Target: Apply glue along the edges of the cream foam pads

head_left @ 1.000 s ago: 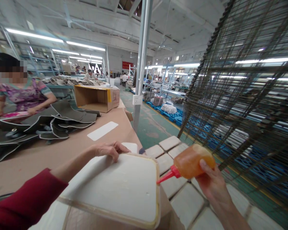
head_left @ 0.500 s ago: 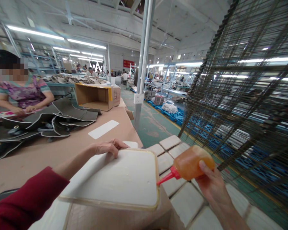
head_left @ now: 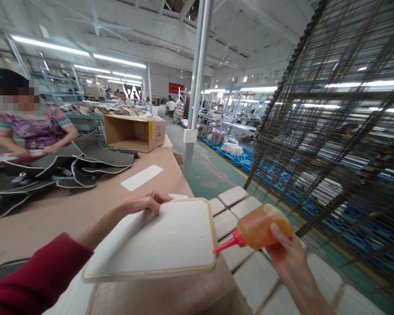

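My left hand [head_left: 147,203] grips the far edge of a white rounded-corner panel [head_left: 170,240], with the thumb on top and the other fingers hidden behind the edge. A yellowish line of glue runs along the panel's border. In my right hand [head_left: 287,251] is a glue bottle [head_left: 264,225], translucent with amber contents, tilted on its side. Its red nozzle [head_left: 228,243] points left and its tip touches the panel's right edge. Beneath the panel is a brown box-like form [head_left: 170,295], partly hidden.
Several pale panels [head_left: 256,275] lie in rows at the lower right. A white strip [head_left: 142,177] and dark grey pieces with white edging [head_left: 95,151] lie on the brown table [head_left: 101,210]. Beyond are a cardboard box [head_left: 134,133], a post [head_left: 195,87], a wire rack [head_left: 328,122] and a co-worker [head_left: 33,127].
The panel has tilted and turned slightly, its near right corner rising. The nozzle tip now sits nearer that corner along the right edge. Both hands keep their holds.
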The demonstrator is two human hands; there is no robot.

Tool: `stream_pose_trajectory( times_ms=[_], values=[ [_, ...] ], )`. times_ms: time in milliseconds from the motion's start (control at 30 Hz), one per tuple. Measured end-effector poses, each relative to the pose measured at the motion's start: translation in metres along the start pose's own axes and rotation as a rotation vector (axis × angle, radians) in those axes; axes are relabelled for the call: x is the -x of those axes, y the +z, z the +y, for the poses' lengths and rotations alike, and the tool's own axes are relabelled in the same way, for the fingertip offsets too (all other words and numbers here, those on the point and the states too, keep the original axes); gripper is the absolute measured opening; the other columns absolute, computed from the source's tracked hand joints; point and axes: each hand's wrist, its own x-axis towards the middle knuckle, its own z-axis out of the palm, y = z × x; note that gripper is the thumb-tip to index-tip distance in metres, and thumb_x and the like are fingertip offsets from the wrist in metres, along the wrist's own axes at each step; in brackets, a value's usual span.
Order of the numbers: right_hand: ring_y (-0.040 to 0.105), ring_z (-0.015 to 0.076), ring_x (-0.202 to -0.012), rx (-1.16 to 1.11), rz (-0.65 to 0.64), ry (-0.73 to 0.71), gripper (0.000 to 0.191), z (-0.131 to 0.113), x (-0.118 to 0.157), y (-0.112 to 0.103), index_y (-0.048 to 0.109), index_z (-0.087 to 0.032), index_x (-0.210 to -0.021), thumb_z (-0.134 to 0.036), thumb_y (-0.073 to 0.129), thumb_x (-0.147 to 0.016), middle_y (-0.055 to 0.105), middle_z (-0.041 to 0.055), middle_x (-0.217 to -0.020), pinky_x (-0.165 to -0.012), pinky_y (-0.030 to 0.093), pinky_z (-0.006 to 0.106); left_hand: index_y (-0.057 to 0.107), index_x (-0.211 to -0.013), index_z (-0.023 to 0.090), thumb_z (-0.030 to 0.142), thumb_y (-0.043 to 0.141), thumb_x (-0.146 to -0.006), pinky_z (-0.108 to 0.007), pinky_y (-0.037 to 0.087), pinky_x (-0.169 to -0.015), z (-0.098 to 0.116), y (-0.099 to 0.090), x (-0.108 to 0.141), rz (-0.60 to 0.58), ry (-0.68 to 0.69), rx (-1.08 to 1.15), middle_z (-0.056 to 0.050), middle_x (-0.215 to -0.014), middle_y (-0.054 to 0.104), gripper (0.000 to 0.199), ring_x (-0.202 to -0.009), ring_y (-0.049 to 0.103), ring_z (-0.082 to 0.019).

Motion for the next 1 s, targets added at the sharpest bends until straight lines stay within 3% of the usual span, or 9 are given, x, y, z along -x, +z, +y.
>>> stream_pose_trajectory(
  times_ms=[300, 533, 700, 833, 900, 1000],
  values=[
    [0.062, 0.0161, -0.075, -0.096, 0.082, 0.043, 0.024, 0.013, -0.002, -0.005, 0.068, -0.022, -0.085, -0.029, 0.078, -0.065, 0.067, 0.0015, -0.082, -0.067, 0.053, 0.023, 0.064, -0.114, 0.018, 0.009, 0.049, -0.052, -0.021, 0.045, -0.073, -0.006, -0.001, -0.001, 0.121, 0.069, 0.051, 0.001, -0.102, 0.068, 0.065, -0.092, 0.057, -0.020],
    [0.061, 0.0205, -0.092, -0.214, 0.110, 0.068, 0.022, 0.031, 0.010, 0.002, 0.066, -0.021, -0.089, -0.035, 0.071, -0.073, 0.067, 0.0033, -0.096, -0.074, 0.054, 0.028, 0.064, -0.113, 0.017, 0.008, 0.047, -0.053, -0.025, 0.042, -0.078, -0.017, 0.005, -0.008, 0.314, 0.167, 0.097, 0.001, -0.103, 0.068, 0.063, -0.092, 0.057, -0.021],
    [0.064, 0.0201, -0.086, -0.421, 0.290, 0.223, 0.036, 0.050, 0.029, 0.010, 0.065, -0.017, -0.096, -0.036, 0.077, -0.068, 0.068, 0.0066, -0.094, -0.069, 0.054, 0.026, 0.065, -0.112, 0.017, 0.011, 0.052, -0.055, -0.027, 0.043, -0.083, -0.021, 0.027, -0.029, 0.658, 0.255, 0.189, 0.000, -0.103, 0.069, 0.059, -0.094, 0.059, -0.023],
    [0.063, 0.0260, -0.090, -0.713, 0.312, 0.384, 0.019, 0.064, 0.028, 0.013, 0.065, -0.010, -0.087, -0.028, 0.066, -0.080, 0.068, 0.0127, -0.086, -0.073, 0.056, 0.034, 0.062, -0.115, 0.015, 0.016, 0.064, -0.055, -0.031, 0.041, -0.092, -0.024, 0.060, -0.052, 1.035, 0.265, 0.406, -0.004, -0.111, 0.067, 0.061, -0.107, 0.056, -0.026],
    [0.061, 0.0279, -0.095, -0.767, 0.308, 0.441, 0.016, 0.065, 0.024, 0.015, 0.064, -0.006, -0.086, -0.020, 0.056, -0.085, 0.067, 0.0163, -0.087, -0.074, 0.056, 0.035, 0.060, -0.119, 0.017, 0.020, 0.068, -0.055, -0.034, 0.042, -0.093, -0.029, 0.076, -0.060, 1.129, 0.272, 0.510, -0.006, -0.114, 0.066, 0.064, -0.109, 0.056, -0.027],
    [0.056, 0.0291, -0.105, -0.794, 0.337, 0.447, 0.021, 0.057, 0.020, 0.023, 0.059, -0.001, -0.100, -0.014, 0.055, -0.084, 0.065, 0.0189, -0.097, -0.076, 0.055, 0.034, 0.059, -0.119, 0.017, 0.023, 0.071, -0.056, -0.038, 0.042, -0.096, -0.040, 0.093, -0.068, 1.193, 0.295, 0.588, -0.008, -0.116, 0.065, 0.065, -0.113, 0.055, -0.029]
  ],
)
